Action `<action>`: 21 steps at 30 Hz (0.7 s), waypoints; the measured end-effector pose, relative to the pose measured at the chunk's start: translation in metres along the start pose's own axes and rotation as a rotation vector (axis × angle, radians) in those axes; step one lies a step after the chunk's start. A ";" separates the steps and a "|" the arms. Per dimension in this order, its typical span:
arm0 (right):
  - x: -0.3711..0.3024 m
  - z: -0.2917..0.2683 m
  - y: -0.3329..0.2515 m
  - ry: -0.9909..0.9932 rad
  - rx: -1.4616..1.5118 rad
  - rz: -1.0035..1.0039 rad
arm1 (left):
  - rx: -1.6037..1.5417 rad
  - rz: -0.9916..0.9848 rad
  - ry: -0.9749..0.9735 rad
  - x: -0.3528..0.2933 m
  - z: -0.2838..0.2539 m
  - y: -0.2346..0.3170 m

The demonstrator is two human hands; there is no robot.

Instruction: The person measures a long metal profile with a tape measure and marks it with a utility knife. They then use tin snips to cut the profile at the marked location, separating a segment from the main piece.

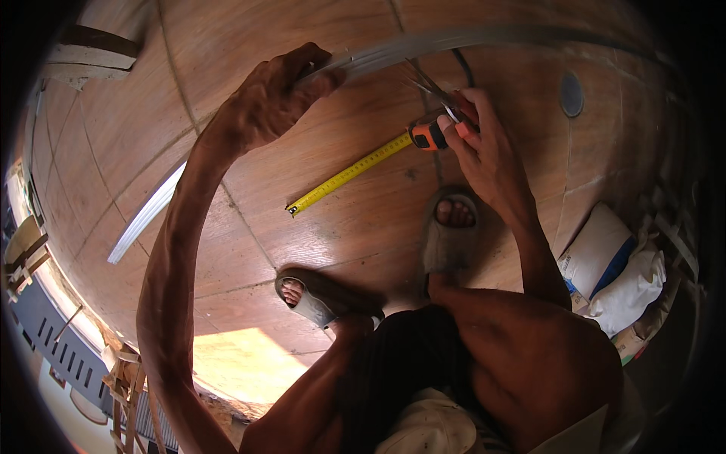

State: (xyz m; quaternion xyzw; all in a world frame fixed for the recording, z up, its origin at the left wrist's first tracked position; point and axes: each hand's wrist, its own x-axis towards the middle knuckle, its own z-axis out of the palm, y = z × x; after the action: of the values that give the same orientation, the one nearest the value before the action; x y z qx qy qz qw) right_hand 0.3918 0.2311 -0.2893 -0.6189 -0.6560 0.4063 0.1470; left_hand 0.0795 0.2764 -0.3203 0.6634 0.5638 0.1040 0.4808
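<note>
The left hand (pixel 283 94) is clamping its fingers on a long, thin grey strip (pixel 382 54) running lengthwise rightward; the right hand (pixel 488 144) is gripping red-handled metal snips (pixel 437 91) pointing upper-left.

at eleven o'clock the left hand (pixel 274 97) grips a pale strip (pixel 374 57); at two, the right hand (pixel 488 155) holds red-handled scissors (pixel 451 113). at one, a tape measure (pixel 429 137) points its yellow blade (pixel 352 172) toward eight; sacks (pixel 626 286) lie at three.

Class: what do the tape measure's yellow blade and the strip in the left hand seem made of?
Yellow blade: probably thin metal, satin-painted, as its extended straight length suggests. Strip: smooth, shiny metal or plastic; pale highlights fit either.
</note>
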 end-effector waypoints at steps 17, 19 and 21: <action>-0.040 0.019 -0.020 -0.307 0.213 0.175 | 0.005 0.061 0.087 -0.022 0.004 0.046; -0.042 0.018 -0.021 -0.310 0.197 0.191 | -0.009 0.163 0.173 -0.021 0.014 0.030; -0.045 0.019 -0.019 -0.322 0.192 0.221 | 0.105 0.237 0.238 -0.022 0.019 0.021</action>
State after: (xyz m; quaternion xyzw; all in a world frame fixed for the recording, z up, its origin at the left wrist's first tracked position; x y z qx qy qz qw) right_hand 0.3743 0.1846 -0.2735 -0.5973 -0.5575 0.5741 0.0532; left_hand 0.0987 0.2497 -0.3058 0.7323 0.5393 0.2082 0.3599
